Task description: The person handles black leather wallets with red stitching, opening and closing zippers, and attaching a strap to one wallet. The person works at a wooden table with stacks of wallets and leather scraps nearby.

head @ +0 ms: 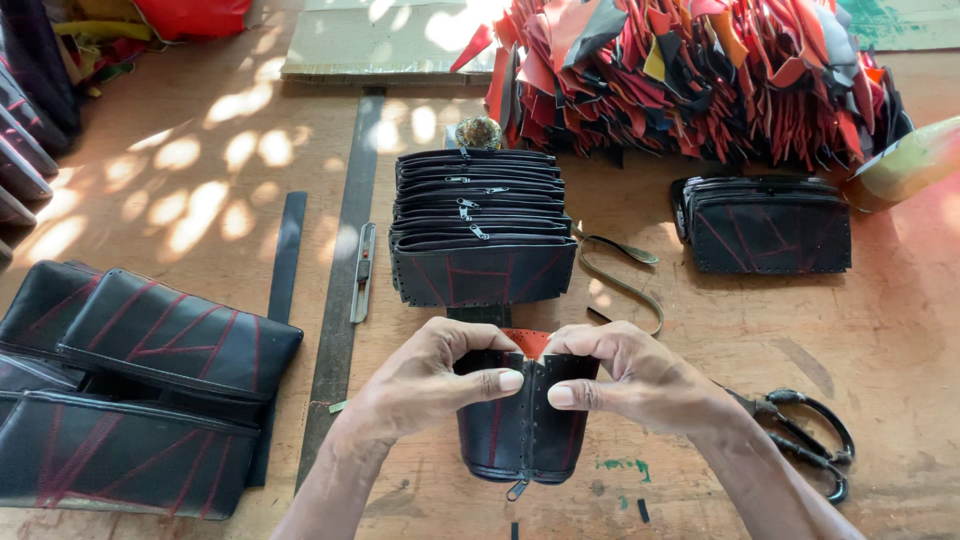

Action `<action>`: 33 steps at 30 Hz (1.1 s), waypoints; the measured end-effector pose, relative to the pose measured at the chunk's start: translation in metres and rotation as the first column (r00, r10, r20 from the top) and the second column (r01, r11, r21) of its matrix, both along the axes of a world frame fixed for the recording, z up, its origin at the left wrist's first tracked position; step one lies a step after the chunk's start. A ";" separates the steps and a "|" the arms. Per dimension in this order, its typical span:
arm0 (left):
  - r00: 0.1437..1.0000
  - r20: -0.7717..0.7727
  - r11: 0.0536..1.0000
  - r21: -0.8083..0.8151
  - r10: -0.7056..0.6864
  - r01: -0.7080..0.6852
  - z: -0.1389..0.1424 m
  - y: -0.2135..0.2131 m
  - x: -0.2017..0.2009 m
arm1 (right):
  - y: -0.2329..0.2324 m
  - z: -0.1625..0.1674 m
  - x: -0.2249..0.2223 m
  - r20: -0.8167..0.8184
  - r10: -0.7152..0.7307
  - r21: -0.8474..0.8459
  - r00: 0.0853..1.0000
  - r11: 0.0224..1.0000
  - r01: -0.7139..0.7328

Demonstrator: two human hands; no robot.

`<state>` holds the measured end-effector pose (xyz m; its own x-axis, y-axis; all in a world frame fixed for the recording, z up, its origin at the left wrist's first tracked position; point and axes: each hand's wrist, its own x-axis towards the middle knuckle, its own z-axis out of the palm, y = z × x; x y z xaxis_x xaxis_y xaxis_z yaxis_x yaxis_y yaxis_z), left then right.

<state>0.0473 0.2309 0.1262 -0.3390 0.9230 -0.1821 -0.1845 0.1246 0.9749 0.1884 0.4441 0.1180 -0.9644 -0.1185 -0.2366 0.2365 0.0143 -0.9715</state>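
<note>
Left hand: at about 7 o'clock from the picture's centre, fingers curled over the top edge of the black pouch, thumb pressed flat on its front, pinching the left side of the opening.
Right hand: at about 5 o'clock from the centre, mirroring the other; fingers bent over the rim, thumb pressing the front, pinching the right side.
Black pouch: low in the middle, between both hands, standing on end with its zip pull hanging at 6 o'clock; black with red stitch lines, a row of small holes down the seam, a red lining showing at the top.
Scissors: on the wooden table, at 3 o'clock from the right wrist, just beside it.
Stack of zipped pouches: at 12 o'clock from the hands, overlapped in a row.
Second pouch pile: at 2 o'clock, well apart from the hands.
Leather scraps: red and black heap along the top edge, 1 o'clock.
Larger black bags: at 9 o'clock, overlapping.
Metal ruler: long dark strip running from 12 to 6 o'clock, left of the stack.
Loose strap: curled just right of the stack.
</note>
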 end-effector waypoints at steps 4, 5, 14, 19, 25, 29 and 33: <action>0.993 -0.092 0.997 -0.006 0.074 -0.075 0.009 0.004 0.007 | -0.003 -0.001 -0.004 -0.052 -0.016 -0.060 0.999 0.998 0.013; 0.979 -0.164 0.992 -0.026 0.119 -0.125 0.011 0.004 0.012 | -0.004 0.000 -0.003 -0.050 -0.027 -0.065 0.998 0.998 0.023; 0.965 -0.204 0.986 0.040 0.164 -0.159 0.000 -0.010 0.025 | -0.011 -0.002 0.009 -0.107 -0.040 0.330 0.993 0.941 0.073; 0.967 -0.007 0.967 0.013 0.253 -0.253 -0.005 -0.008 0.025 | -0.020 -0.007 0.004 -0.215 -0.116 0.190 0.970 0.969 0.158; 0.957 -0.093 0.961 0.015 0.275 -0.275 -0.009 -0.017 0.027 | -0.024 0.000 0.003 -0.282 -0.029 0.303 0.959 0.945 0.118; 0.943 -0.217 0.967 0.020 0.251 -0.253 -0.005 -0.019 0.031 | -0.025 0.009 0.006 -0.232 0.016 0.383 0.973 0.920 0.076; 0.762 -0.566 0.949 0.173 0.316 -0.265 0.009 -0.014 0.042 | -0.025 0.010 0.004 -0.332 0.087 0.488 0.939 0.868 0.092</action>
<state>0.0892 0.2173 0.1349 -0.6103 0.7654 0.2042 0.4028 0.0779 0.9120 0.1920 0.4195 0.1281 -0.9949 -0.0713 0.0714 -0.0978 0.5082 -0.8557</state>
